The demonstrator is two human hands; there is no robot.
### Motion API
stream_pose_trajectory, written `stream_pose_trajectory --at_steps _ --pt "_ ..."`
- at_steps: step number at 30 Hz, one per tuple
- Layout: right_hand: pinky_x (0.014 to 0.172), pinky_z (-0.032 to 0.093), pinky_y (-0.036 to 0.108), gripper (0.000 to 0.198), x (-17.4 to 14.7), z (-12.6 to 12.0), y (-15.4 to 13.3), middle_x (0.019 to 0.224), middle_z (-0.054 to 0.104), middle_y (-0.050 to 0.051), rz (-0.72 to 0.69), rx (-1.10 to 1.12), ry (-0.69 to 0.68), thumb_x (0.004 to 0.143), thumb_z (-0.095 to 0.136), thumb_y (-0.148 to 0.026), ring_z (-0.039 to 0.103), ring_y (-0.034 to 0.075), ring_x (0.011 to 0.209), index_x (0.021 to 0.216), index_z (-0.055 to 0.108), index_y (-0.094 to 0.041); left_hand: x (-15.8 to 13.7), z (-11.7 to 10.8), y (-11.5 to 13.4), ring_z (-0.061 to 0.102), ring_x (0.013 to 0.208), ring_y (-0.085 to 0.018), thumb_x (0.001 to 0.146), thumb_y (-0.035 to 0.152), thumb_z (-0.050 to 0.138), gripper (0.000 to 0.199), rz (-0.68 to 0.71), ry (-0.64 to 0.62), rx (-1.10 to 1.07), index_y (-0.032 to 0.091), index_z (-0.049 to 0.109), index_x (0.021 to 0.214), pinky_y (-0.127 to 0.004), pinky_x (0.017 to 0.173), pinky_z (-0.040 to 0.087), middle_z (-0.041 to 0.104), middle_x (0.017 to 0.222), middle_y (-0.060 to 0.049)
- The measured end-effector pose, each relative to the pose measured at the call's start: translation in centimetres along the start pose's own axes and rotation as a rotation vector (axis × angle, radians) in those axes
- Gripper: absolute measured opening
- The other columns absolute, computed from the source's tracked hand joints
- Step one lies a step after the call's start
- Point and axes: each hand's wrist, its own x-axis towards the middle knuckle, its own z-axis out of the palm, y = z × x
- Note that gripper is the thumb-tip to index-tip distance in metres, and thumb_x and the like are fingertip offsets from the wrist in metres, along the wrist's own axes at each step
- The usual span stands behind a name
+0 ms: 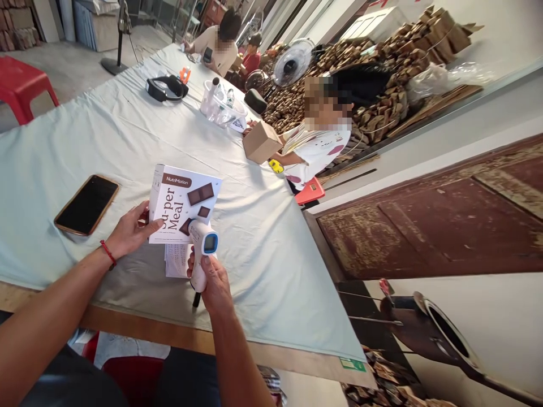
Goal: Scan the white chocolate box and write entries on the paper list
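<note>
My left hand (134, 227) grips the lower left side of a white box (172, 192) printed "NutriMotion Su-per Meal", with chocolate pieces pictured on its front. The thumb lies on the box's face. In my right hand (216, 285) is a white infrared thermometer (197, 278), its blue-rimmed screen turned toward me. The thermometer's head overlaps the box's lower right corner; whether they touch I cannot tell. Under the box lies a printed paper (175, 263), partly covered. A dark pen-like tip (196, 299) shows below the thermometer's handle.
A phone (87, 204) lies left of the box on the pale tablecloth (263, 265). Farther off are a black headset (166, 88) and a clear plastic basket (224, 113) with bottles. On the right, a person (320, 141) holds a cardboard box (262, 142). Other people sit at the far end.
</note>
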Motion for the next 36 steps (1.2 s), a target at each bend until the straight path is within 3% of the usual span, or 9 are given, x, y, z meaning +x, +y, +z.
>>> stream_pose_trajectory --at_steps 13,23,36 --pt "0.055 0.039 0.026 0.051 -0.3 0.5 0.5 0.072 0.06 0.001 -0.009 -0.045 0.031 0.069 0.075 -0.068 0.05 0.013 0.061 0.081 0.063 -0.019 -0.1 -0.1 0.3 0.066 0.087 -0.023 0.078 0.06 0.066 0.055 0.011 -0.001 0.026 0.02 0.061 0.115 -0.035 0.073 0.055 0.071 0.108 -0.008" --pt "0.057 0.041 0.027 0.05 -0.5 1.1 0.5 0.069 0.059 -0.001 0.008 -0.019 0.024 0.065 0.08 -0.063 0.049 0.013 0.059 0.086 0.067 -0.02 0.0 0.0 0.0 0.068 0.086 -0.023 0.068 0.054 0.077 0.061 -0.018 -0.005 -0.001 0.021 0.058 0.116 -0.037 0.073 0.057 0.069 0.107 -0.006" --pt "0.049 0.04 0.024 0.046 -2.2 0.8 -0.5 0.069 0.058 0.002 0.077 0.024 -0.001 0.067 0.078 -0.062 0.049 0.013 0.059 0.077 0.066 -0.019 0.0 0.0 -0.3 0.061 0.113 -0.032 0.058 0.049 0.086 0.07 -0.082 0.093 -0.163 0.02 0.058 0.115 -0.047 0.092 0.053 0.067 0.116 -0.01"
